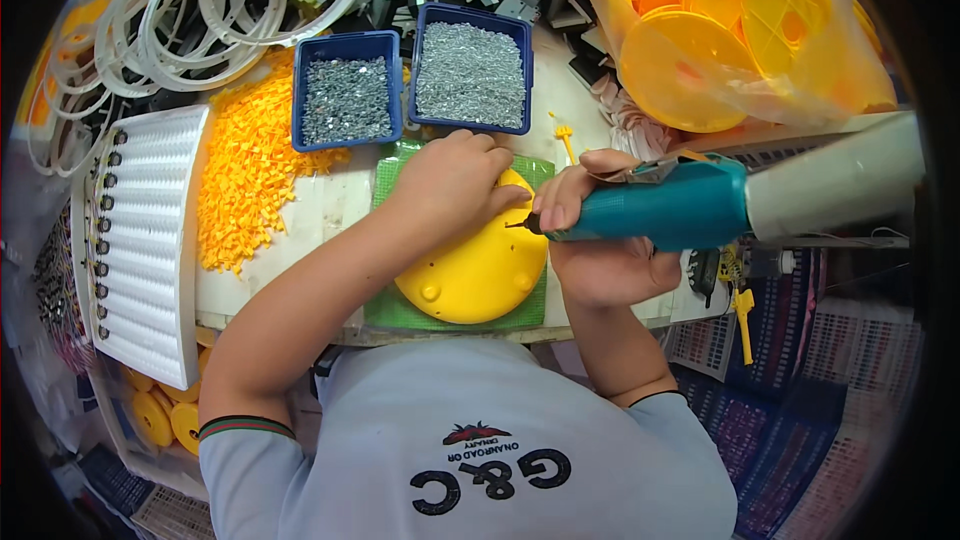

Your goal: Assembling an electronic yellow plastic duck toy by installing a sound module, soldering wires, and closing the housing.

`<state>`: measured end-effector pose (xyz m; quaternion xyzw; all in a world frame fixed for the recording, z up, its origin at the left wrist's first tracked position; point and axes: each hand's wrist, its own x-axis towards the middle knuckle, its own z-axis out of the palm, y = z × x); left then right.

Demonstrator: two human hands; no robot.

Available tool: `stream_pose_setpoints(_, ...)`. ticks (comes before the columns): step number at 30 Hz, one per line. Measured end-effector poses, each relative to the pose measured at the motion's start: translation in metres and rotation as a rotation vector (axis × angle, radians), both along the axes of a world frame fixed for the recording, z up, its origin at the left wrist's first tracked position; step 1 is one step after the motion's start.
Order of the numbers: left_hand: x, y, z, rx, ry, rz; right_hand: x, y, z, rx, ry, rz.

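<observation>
A round, domed yellow plastic part [475, 275] with small raised knobs lies on a green mat [383, 305] in front of me. My left hand [455, 175] grips its far edge, the fingers curled and the thumb pressed on its top. In my right hand [590, 230] is a teal power screwdriver [660, 210], lying almost level. Its thin dark bit points left, over the right side of the yellow part near my left thumb. Whether the bit touches the surface I cannot tell.
Beyond the mat stand two blue bins of small metal pieces, a left bin [345, 143] and a right bin [470, 126]. Small orange parts [240, 190] are heaped beside a white ridged tray [150, 250]. White rings [150, 20] and bagged yellow discs [720, 30] flank the back.
</observation>
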<state>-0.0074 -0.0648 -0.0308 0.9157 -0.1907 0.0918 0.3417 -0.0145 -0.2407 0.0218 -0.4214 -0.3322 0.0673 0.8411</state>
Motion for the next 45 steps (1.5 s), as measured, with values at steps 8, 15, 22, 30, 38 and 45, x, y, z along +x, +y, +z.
stream_pose_setpoints(8,0.001,0.002,-0.004,0.022,-0.022,-0.015,-0.002,0.004,-0.020,-0.119,0.149,-0.128)
stream_pose_setpoints(15,0.001,0.002,0.000,0.062,-0.003,-0.014,-0.011,0.003,-0.024,-0.212,0.088,-0.106)
stream_pose_setpoints(22,0.003,0.002,-0.010,0.070,-0.033,-0.031,-0.005,0.002,-0.011,-0.366,0.095,-0.005)
stream_pose_setpoints(30,0.001,0.000,-0.006,0.103,-0.018,-0.006,-0.003,-0.004,-0.033,-0.132,0.002,-0.056)
stream_pose_setpoints(38,0.003,0.001,-0.008,0.071,-0.050,-0.025,-0.001,0.000,-0.025,-0.227,0.061,0.021)
stream_pose_setpoints(45,0.002,0.001,-0.006,0.084,0.002,-0.026,-0.002,-0.002,-0.010,-0.206,0.048,0.001)
